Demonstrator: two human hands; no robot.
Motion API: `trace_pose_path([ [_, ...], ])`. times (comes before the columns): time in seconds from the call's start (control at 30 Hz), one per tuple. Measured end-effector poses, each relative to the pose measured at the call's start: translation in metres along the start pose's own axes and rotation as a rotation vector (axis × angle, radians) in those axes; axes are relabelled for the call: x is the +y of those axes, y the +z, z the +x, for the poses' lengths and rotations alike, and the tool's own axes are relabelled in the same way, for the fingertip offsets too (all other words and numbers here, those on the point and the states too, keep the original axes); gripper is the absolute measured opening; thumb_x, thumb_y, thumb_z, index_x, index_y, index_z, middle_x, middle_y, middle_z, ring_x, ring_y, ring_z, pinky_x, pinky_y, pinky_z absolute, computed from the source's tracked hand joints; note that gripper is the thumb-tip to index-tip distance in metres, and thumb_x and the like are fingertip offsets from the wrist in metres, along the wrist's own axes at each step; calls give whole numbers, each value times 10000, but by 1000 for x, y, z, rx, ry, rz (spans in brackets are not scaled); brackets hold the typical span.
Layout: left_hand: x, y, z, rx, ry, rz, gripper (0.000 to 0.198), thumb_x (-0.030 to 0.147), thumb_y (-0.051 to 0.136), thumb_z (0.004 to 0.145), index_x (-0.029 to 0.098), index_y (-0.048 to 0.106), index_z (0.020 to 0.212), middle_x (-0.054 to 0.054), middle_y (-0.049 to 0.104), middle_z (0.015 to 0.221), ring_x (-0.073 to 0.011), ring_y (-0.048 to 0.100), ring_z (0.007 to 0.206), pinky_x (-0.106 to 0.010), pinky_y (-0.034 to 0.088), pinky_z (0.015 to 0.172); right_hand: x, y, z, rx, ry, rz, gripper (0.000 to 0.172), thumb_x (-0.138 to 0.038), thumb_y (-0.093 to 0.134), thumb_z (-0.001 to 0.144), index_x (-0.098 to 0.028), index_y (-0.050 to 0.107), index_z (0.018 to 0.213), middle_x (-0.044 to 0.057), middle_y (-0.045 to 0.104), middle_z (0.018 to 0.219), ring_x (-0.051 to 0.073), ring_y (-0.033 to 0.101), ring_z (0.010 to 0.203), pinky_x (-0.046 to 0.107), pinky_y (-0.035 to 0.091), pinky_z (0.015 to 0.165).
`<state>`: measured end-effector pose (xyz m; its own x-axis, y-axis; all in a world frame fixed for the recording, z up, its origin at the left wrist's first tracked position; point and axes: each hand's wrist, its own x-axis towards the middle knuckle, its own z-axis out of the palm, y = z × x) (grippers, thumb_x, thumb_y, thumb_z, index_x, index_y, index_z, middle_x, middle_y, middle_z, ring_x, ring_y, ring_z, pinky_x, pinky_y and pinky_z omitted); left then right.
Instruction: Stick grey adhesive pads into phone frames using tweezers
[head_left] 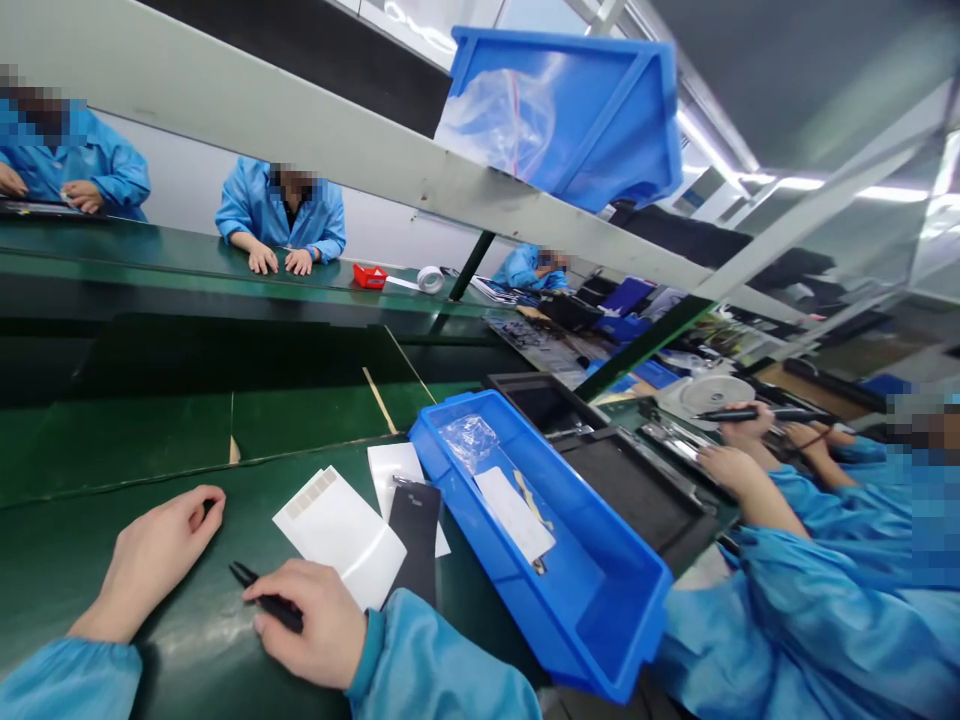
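My right hand (pixel 315 615) grips a pair of black tweezers (pixel 281 608), their tips pointing left over the green tabletop (pixel 217 640). My left hand (pixel 161 550) rests at the left with its fingers curled and the thumb close to the index finger; whether anything is between them is hidden. Just beyond my right hand lies a white sheet (pixel 341 530) with a row of small beige patches near its far corner. A black flat piece (pixel 415 535) lies to its right, partly over another white sheet (pixel 390 465).
A long blue bin (pixel 600 640) stands at the right, holding a white card (pixel 514 512) and clear plastic. Overhead, a beam carries another blue bin (pixel 600 110). At the right a co-worker's hands (pixel 742 450) hold a black pen-like tool. Other people sit across the bench.
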<state>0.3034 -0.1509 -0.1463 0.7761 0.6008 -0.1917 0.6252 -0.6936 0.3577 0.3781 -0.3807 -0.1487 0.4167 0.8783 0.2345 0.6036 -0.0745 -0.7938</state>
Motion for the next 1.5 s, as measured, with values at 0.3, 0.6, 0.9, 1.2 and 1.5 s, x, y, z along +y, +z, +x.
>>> trace_pose_path([
  [0.3, 2, -1, -1, 12, 12, -14, 314, 479, 365, 946, 329, 606, 1081, 35, 628, 787, -159, 612, 752, -226, 340, 592, -2, -2, 1, -5, 3, -15, 278, -186, 688, 773, -231, 731, 1044, 16, 709, 827, 154, 646, 703, 225, 524, 744],
  [0.6, 3, -1, -1, 34, 29, -11, 302, 453, 377, 946, 316, 615, 1071, 34, 617, 762, -150, 607, 730, -224, 330, 585, 0, -1, 0, 38, -10, 21, 275, -158, 657, 733, -211, 740, 990, 16, 694, 784, 142, 629, 666, 207, 512, 711],
  [0.9, 2, 1, -1, 56, 48, -24, 296, 447, 382, 944, 310, 622, 1052, 35, 614, 755, -146, 599, 705, -226, 327, 586, 0, 0, -1, 16, 11, 6, 275, -171, 649, 793, -228, 728, 1050, 23, 726, 872, 158, 673, 765, 225, 515, 773],
  [1.2, 1, 1, -2, 82, 67, -45, 301, 441, 389, 937, 303, 633, 1046, 28, 616, 741, -146, 595, 685, -224, 324, 570, 1, 0, -2, 25, 40, -4, 330, -102, 608, 756, -220, 719, 1043, 23, 739, 904, 162, 700, 800, 227, 529, 800],
  [1.5, 5, -1, -4, 84, 65, -68, 298, 423, 403, 930, 306, 656, 1033, 27, 625, 729, -146, 600, 675, -226, 324, 567, -4, -5, -1, 10, 47, 20, 261, -190, 606, 870, -241, 702, 1107, 24, 749, 1030, 184, 702, 943, 256, 512, 900],
])
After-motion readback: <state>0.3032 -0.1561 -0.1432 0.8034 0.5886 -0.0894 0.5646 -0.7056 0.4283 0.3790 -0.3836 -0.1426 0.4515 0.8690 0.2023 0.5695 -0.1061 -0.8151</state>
